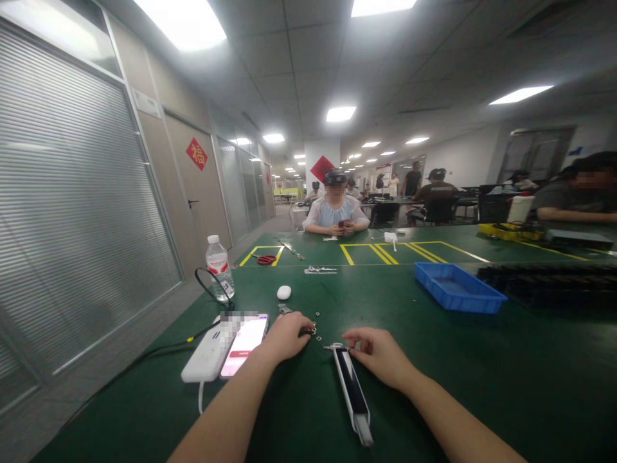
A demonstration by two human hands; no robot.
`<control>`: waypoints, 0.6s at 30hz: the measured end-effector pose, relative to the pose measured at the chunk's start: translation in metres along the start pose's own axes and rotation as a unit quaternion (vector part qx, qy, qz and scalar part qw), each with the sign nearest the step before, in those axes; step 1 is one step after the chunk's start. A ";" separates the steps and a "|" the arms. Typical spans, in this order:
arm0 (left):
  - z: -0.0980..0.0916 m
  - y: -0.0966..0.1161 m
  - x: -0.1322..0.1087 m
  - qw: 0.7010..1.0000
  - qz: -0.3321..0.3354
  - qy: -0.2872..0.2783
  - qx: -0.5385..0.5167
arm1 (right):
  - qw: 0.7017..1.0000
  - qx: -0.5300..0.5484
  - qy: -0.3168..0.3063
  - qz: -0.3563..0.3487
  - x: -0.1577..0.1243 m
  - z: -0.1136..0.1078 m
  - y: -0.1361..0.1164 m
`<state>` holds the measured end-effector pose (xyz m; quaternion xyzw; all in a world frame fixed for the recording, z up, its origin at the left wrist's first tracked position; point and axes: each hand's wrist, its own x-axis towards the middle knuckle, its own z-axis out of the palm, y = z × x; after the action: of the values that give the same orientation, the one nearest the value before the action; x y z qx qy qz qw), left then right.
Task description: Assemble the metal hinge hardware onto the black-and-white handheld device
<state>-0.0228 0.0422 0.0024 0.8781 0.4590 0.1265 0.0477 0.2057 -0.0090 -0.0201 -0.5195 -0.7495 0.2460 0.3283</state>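
Green table (482, 373) below, holds left hand (288, 334) at small rings (319, 338) (grip too small to make out), right hand (378, 354), fingers loosely parted, beside white device (351, 382) lying between; looks unfinished, with two rings loose.

Left hand (288, 335) bare, fingers (303, 321) slender, uncovered. Right hand (380, 352) likewise bare, slim-fingered. Left forearm (231, 397) and right forearm (450, 410) uncovered as far as lower edge of view, smooth in outline, narrow at wrists (268, 352), widening away from hands. Finer detail too small to tell.
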 end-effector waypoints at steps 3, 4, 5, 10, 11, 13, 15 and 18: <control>0.002 -0.002 0.001 1.000 -0.007 0.015 -0.020 | 1.000 0.008 0.000 0.002 0.000 0.000 0.001; 0.002 -0.003 0.001 0.999 -0.009 0.018 -0.028 | 1.000 0.008 -0.001 0.002 0.000 0.000 0.001; 0.003 -0.004 0.001 0.999 -0.010 0.018 -0.033 | 1.000 0.007 -0.003 0.002 0.000 -0.001 0.001; 0.006 -0.012 0.004 0.999 -0.020 0.019 -0.036 | 1.000 -0.007 -0.008 -0.003 -0.001 -0.001 0.003; 0.006 -0.014 0.004 0.999 -0.022 0.017 -0.031 | 1.000 -0.009 -0.007 -0.006 -0.001 -0.001 0.004; 0.006 -0.016 0.004 0.999 -0.031 0.024 -0.022 | 1.000 -0.011 -0.003 -0.011 -0.001 0.000 0.007; 0.005 -0.015 0.004 0.999 -0.030 0.024 -0.012 | 1.000 -0.011 0.001 -0.017 0.000 0.002 0.011; 0.003 -0.007 0.002 0.999 -0.015 0.028 -0.002 | 0.999 -0.018 0.008 -0.030 0.000 0.003 0.015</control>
<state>-0.0263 0.0481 -0.0011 0.8671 0.4731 0.1510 0.0384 0.2128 -0.0036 -0.0331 -0.5050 -0.7662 0.2181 0.3322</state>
